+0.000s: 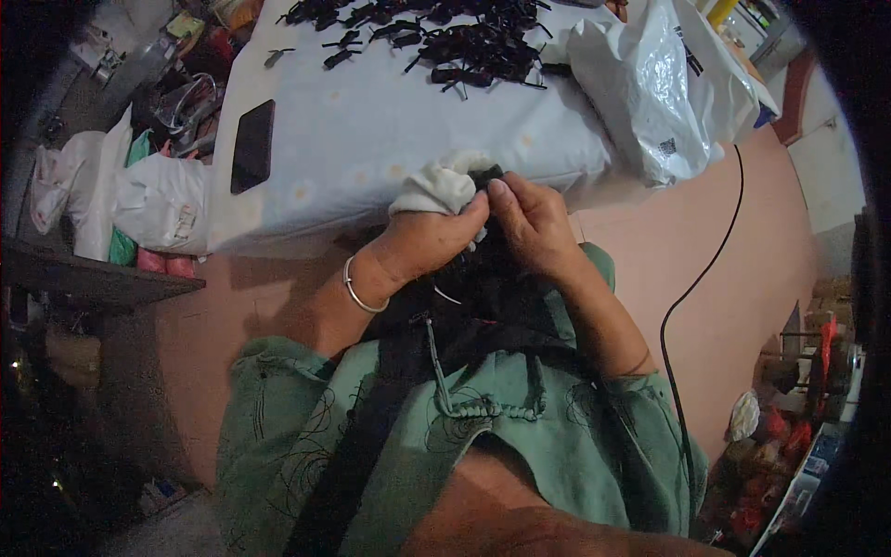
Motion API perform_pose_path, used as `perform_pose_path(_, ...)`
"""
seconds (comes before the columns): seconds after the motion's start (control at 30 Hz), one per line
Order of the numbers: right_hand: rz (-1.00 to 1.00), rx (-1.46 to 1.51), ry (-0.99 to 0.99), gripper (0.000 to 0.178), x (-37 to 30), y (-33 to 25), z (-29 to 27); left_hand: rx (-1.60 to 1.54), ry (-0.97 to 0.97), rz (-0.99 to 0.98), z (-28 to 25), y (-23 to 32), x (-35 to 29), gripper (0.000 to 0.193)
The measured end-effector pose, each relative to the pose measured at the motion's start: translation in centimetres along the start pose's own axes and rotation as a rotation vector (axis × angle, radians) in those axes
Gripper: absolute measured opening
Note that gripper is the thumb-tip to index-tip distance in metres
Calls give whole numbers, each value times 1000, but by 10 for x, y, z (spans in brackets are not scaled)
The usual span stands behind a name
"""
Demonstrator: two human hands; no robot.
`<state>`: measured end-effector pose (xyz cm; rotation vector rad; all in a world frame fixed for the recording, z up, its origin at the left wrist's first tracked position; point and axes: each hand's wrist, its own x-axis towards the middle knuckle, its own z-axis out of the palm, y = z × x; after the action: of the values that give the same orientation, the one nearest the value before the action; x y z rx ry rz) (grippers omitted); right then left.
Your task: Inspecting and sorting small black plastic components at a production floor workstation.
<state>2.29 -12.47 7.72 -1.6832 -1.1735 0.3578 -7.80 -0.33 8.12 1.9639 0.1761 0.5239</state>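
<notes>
My left hand (432,239) is closed around a bunched white cloth (434,190) at the table's front edge, its thumb pointing toward my right hand. My right hand (536,221) pinches a small dark piece (484,176) between thumb and fingers, right against the cloth. The two thumbs almost meet there. Whether the dark piece is fastened to the cloth, I cannot tell. Farther off on the table lies a heap of small black pieces with thin strap-like ends (464,46), with several strays to its left.
A dark phone (253,147) lies on the left of the pale-covered table (334,121). White plastic bags (640,93) stand at its right corner. More bags (162,200) sit on a shelf at left. A black cable (682,297) hangs down at right.
</notes>
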Motion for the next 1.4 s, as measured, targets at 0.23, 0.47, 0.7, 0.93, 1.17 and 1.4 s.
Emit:
perform_pose_path(0.23,77,153,71,22,-6,12,13,116,10,130,0,5,-3,20)
perform_pose_path(0.47,131,256,149,23,-2,25,29,463,63,332,8,-9,-1,10)
perform_pose_path(0.7,94,183,-18,15,0,25,0,-321,90,-137,-7,-5,5,23)
perform_pose_path(0.93,-69,197,-12,13,-1,15,-9,88,5,-12,-7,-6,3,29)
perform_pose_path(1.17,111,426,27,17,3,-2,-2,-320,-102,-122,-2,13,-2,30)
perform_pose_path(1.4,-30,-10,-15,25,5,-2,-3,412,10,428,7,-22,-3,14)
